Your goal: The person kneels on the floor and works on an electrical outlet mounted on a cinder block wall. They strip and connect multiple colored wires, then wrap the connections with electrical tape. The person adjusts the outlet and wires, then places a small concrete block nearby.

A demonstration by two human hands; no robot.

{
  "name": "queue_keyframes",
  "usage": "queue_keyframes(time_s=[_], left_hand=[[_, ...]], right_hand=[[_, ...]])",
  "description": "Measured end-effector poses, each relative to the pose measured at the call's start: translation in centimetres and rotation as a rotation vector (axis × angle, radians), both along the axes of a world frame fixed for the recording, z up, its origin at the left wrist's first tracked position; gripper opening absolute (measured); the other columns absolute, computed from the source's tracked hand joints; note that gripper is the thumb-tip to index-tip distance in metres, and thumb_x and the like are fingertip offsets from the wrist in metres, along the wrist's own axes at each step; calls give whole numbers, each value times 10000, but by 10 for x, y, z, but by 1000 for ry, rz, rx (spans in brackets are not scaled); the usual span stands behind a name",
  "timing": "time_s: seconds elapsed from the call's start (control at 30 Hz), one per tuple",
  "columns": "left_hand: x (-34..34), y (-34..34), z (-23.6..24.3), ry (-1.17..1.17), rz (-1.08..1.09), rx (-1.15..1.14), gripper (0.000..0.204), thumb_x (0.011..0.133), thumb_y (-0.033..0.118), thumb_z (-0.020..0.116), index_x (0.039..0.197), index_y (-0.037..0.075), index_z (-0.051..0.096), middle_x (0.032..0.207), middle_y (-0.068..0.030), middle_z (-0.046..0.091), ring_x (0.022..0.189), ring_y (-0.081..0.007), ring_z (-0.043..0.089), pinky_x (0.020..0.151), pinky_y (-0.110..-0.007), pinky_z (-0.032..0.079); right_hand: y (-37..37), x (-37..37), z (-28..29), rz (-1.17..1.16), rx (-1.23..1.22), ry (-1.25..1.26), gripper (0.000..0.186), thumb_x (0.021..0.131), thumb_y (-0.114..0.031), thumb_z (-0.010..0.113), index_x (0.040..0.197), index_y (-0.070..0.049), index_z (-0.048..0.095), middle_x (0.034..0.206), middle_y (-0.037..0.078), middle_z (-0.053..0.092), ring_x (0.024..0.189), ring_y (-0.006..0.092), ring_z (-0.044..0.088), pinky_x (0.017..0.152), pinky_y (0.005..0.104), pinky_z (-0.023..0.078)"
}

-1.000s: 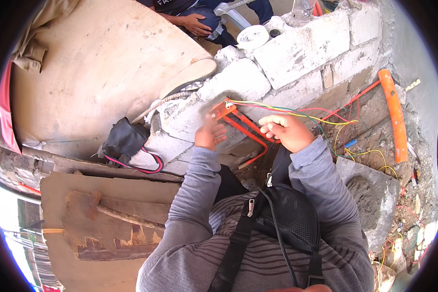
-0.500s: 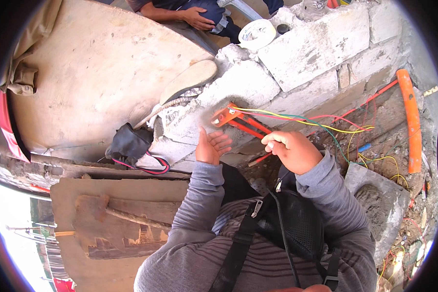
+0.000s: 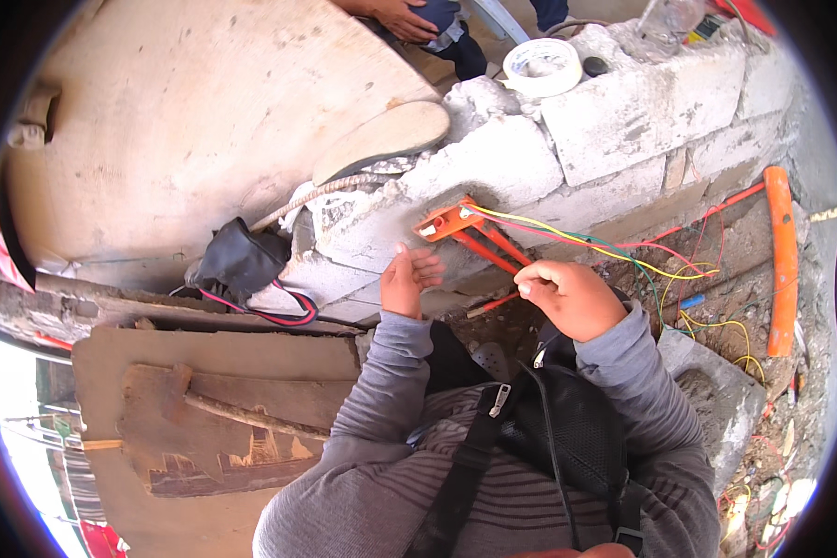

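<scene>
An orange electrical box [image 3: 448, 221] is set in the grey block wall [image 3: 614, 121]. Thin orange conduits [image 3: 493, 249] slant down from it. Yellow, green and red wires [image 3: 586, 244] run out of the box to the right. My right hand [image 3: 569, 298] is closed, pinching a thin wire just right of the conduits. My left hand [image 3: 407, 279] is held up just below the box, fingers loosely bent, holding nothing I can see.
A white tape roll [image 3: 541, 67] lies on top of the wall. An orange pipe [image 3: 779, 260] stands at right among loose wires. A black pouch [image 3: 242, 262] sits at left by a large plywood board [image 3: 195, 121]. Another person's hand [image 3: 405, 17] shows at top.
Both my hands have dropped away from the orange box, and the right hand has pulled back toward me, still pinching the wire.
</scene>
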State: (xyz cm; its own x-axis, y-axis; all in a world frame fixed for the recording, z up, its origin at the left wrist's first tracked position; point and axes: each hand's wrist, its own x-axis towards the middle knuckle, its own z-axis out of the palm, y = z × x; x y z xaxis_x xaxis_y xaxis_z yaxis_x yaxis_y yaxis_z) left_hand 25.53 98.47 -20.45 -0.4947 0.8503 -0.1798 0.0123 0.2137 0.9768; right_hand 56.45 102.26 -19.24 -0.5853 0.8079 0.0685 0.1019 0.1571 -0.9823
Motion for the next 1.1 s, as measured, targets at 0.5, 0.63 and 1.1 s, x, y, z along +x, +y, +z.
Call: queue_keyframes(time_s=[0.5,0.63,1.1], left_hand=[[-15,-58,-24,-277,-11,85,530,1062,479,486,1011,-19,662,869,-111,712,743,-182,697,662,-298,539],[-12,-71,-16,-322,-128,76,470,1042,447,556,980,-4,675,870,-81,713,769,-140,685,676,-268,524],[-35,-63,0,-582,-405,218,274,1029,281,636,1033,11,679,861,-24,685,774,-84,632,675,-243,503]], right_hand=[[8,-4,-14,-246,-479,333,295,1041,-218,592,1231,5,628,1042,100,706,925,169,673,850,324,555],[14,3,-13,-226,-561,390,304,1050,-247,572,1246,-15,599,1077,102,693,975,208,670,879,395,561],[41,5,-17,-401,-720,396,336,1051,-414,548,950,-118,671,798,24,688,745,200,660,726,380,546]])
